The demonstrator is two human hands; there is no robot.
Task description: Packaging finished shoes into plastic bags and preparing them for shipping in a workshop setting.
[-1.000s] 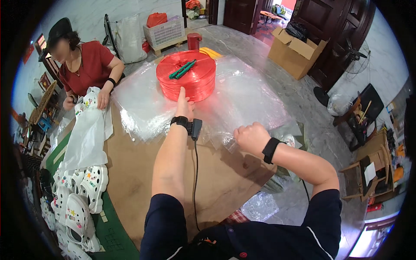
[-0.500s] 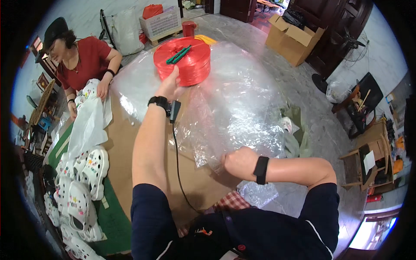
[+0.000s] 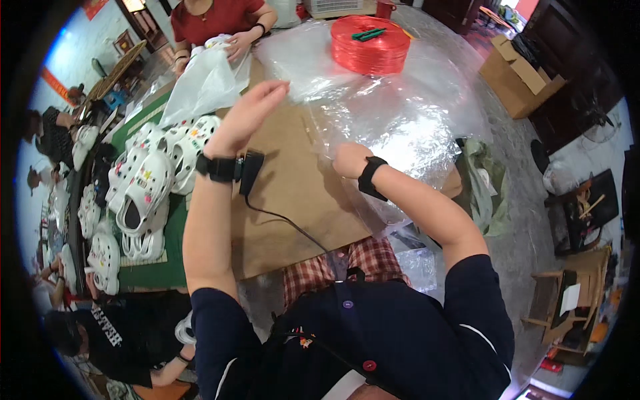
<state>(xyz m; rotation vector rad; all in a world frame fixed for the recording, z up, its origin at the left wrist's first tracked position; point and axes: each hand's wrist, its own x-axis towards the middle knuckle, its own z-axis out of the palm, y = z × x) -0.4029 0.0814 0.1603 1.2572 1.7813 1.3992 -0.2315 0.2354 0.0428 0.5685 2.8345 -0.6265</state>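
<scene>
My left hand is raised over the brown cardboard, fingers stretched out together and holding nothing. My right hand is curled into a fist at the near left edge of a clear plastic sheet, gripping that edge. A large red roll of plastic twine rests on the far part of the sheet. Green snips lie on top of the roll. White clogs with colourful charms are heaped to the left of my left forearm.
Across the table a person in red holds a white bag with clogs. Another person in black sits at lower left. A green mat lies under the clogs. A cable hangs from my left wrist. At right are a cardboard box and a chair.
My left hand has come away from the red roll and moved back toward the clogs. My right fist stays at the plastic's edge. The whole view has shifted, showing the person in black.
</scene>
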